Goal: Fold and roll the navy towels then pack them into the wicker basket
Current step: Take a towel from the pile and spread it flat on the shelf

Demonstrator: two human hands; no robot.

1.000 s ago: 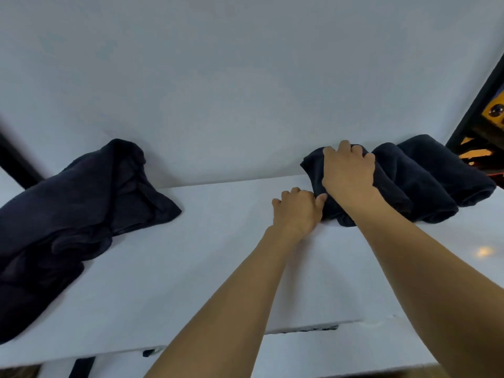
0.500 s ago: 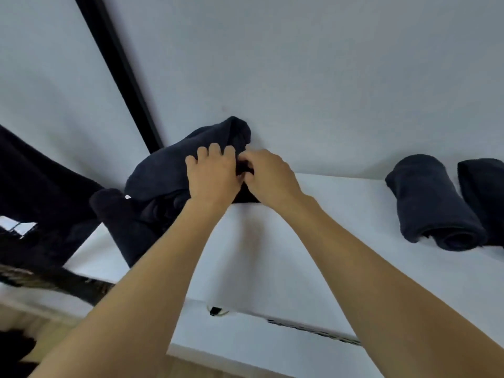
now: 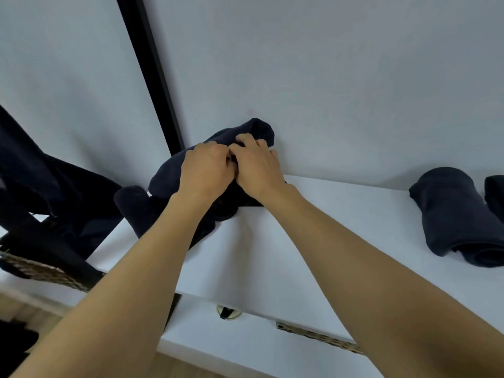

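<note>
Left hand [image 3: 203,170] and right hand [image 3: 257,166] apparently pinch navy towel [image 3: 261,127], fingertips hidden.

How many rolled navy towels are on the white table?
2. One rolled towel lies on the table's right part; a second rolled towel sits just right of it, cut by the picture's edge. Others may lie beyond that edge.

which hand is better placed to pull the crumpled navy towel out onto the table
Probably the right hand: it grips the crumpled navy towel on the side nearest the bare white table, its arm over that surface. The left hand grips farther left.
</note>
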